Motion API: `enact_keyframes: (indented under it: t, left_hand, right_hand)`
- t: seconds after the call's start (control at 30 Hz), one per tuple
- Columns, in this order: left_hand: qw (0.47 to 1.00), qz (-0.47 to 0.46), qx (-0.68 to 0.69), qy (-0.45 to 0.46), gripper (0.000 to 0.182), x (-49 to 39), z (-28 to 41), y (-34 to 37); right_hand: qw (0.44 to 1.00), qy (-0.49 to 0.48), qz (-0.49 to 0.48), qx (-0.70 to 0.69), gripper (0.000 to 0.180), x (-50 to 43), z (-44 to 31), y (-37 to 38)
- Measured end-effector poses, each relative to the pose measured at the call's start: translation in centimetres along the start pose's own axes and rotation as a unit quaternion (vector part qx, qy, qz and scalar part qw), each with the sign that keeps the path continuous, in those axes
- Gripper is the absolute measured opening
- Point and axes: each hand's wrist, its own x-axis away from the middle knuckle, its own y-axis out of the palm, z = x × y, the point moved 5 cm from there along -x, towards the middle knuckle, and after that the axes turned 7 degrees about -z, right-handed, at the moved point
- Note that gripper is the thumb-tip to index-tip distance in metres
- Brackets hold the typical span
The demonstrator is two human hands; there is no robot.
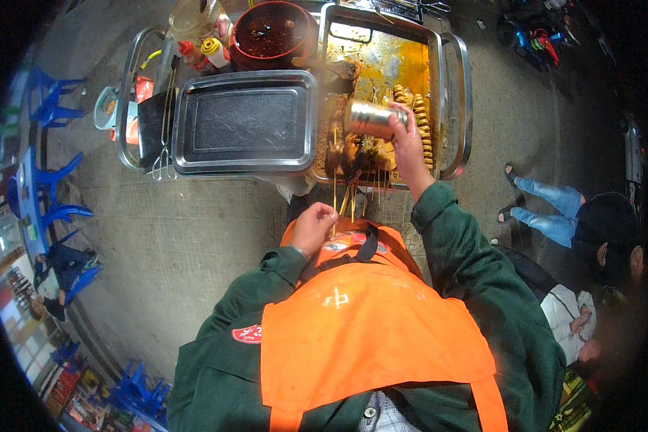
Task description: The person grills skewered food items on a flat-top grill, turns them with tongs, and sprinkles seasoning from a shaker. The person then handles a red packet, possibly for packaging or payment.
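My right hand (409, 148) grips a shiny metal shaker can (371, 117), tipped on its side above the food, its left end blurred. Beneath it, browned skewered food (364, 152) lies in a steel tray (436, 75) coated with orange oil. My left hand (314, 227) pinches the lower end of a wooden skewer (335, 186) at the tray's near side. More skewer sticks (353, 202) jut towards me beside that hand. Spiral-cut food on sticks (422, 127) rests along the tray's right side, by my right wrist.
Left of the food sits a dark rectangular steel tray (243, 121), with metal tongs (164, 146) beside it. Behind stand a pot of dark red sauce (272, 32) and squeeze bottles (214, 51). People stand at right, one in jeans (551, 205). Blue plastic stools (59, 102) are at far left.
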Motion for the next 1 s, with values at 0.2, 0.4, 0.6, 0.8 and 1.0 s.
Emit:
enact_keyframes:
  t: [0.2, 0.4, 0.6, 0.8, 1.0]
  left_hand:
    - [0.999, 0.007, -0.019, 0.041, 0.015, 0.3, 1.3, -0.3]
    - [0.998, -0.016, -0.045, 0.048, 0.014, 1.7, 2.6, 1.1]
    - [0.997, -0.054, -0.037, 0.036, 0.014, 0.3, 2.3, 2.5]
    - [0.991, -0.045, -0.114, 0.045, 0.009, 0.0, 2.5, 2.4]
    - [0.994, -0.026, -0.095, 0.039, 0.009, 0.6, 3.7, 2.5]
  right_hand:
    - [0.999, 0.024, -0.001, 0.046, 0.04, 4.3, -0.3, 0.2]
    - [0.993, -0.002, 0.015, -0.121, 0.038, 6.7, -2.3, -1.5]
    - [0.997, -0.031, 0.065, -0.038, 0.039, 7.0, -3.4, -3.2]
    - [0.992, -0.046, 0.099, -0.065, 0.039, 3.2, -1.9, -4.5]
    - [0.991, -0.091, 0.088, 0.042, 0.04, -2.2, -0.9, -5.5]
